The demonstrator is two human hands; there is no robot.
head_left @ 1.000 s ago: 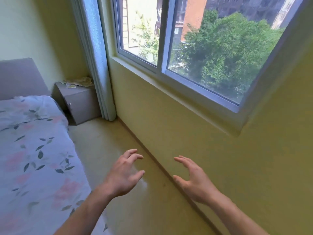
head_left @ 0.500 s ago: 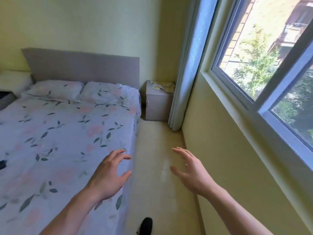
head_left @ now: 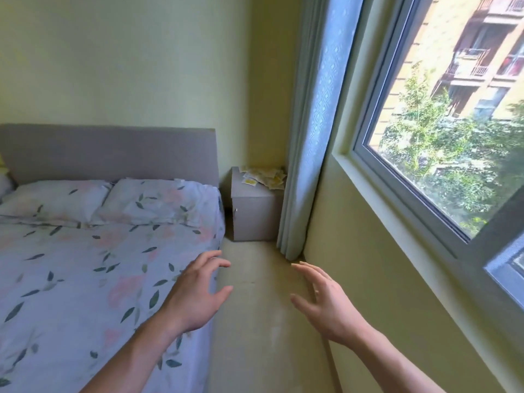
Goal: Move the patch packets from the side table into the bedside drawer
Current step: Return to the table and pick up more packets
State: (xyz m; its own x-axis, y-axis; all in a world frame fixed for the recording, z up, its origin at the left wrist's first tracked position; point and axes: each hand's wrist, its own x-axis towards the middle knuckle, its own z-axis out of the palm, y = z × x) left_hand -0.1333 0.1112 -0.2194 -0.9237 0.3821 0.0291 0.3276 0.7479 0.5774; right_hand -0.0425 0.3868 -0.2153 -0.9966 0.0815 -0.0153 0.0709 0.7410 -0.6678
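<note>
Head view, bedroom. Patch packets (head_left: pixel 262 178) lie in a loose heap on top of the grey side table (head_left: pixel 256 219), which stands in the far corner between the bed (head_left: pixel 85 265) and the pale blue curtain (head_left: pixel 312 137); the heap sits toward the curtain side of the top, one packet with a yellow mark nearer the front edge. The table front shows one small knob (head_left: pixel 235 210) at its left edge — the front is closed flush. Left hand (head_left: pixel 195 296) is held out in the air over the edge of the mattress, fingers spread and slightly bent, thumb apart, holding nothing. Right hand (head_left: pixel 326 304) is held out over the strip of beige floor (head_left: pixel 255 321) beside the yellow wall (head_left: pixel 382 279), palm turned inward, fingers nearly straight and fanned, holding nothing. Both hands are well apart from the side table and from each other. Bed carries a floral cover with leaf print and two pillows (head_left: pixel 113 202) against a grey headboard (head_left: pixel 113 151). Window (head_left: pixel 439 123) on the right — trees and an apartment block outside.
</note>
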